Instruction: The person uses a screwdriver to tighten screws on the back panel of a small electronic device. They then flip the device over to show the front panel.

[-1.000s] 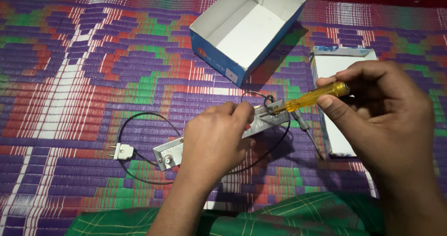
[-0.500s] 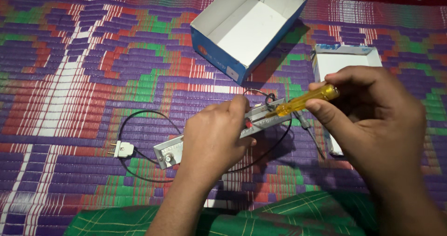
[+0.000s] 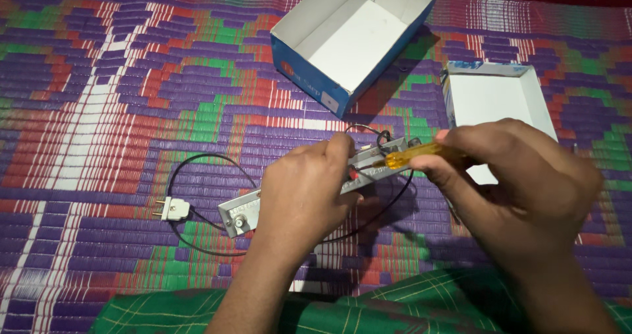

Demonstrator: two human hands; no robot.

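Observation:
My left hand [image 3: 304, 192] grips the middle of a long silver metal fixture [image 3: 240, 213] held just above the mat. A thin black wire [image 3: 197, 159] loops from the fixture to a white two-pin plug [image 3: 172, 209] lying on the mat at the left. My right hand [image 3: 520, 189] holds a screwdriver with a clear yellow handle [image 3: 411, 156]; its tip points left at the fixture's right end, beside my left fingers. The fixture's middle is hidden under my left hand.
An open blue-and-white cardboard box [image 3: 349, 41] lies at the top centre. A second white box part [image 3: 494, 103] sits at the right, behind my right hand. All rest on a woven purple, red and green mat [image 3: 99, 110]. Green checked cloth [image 3: 368, 307] covers my lap.
My right hand has lowered and levelled the screwdriver from a raised slant, bringing its tip onto the fixture's right end. My left hand keeps its hold.

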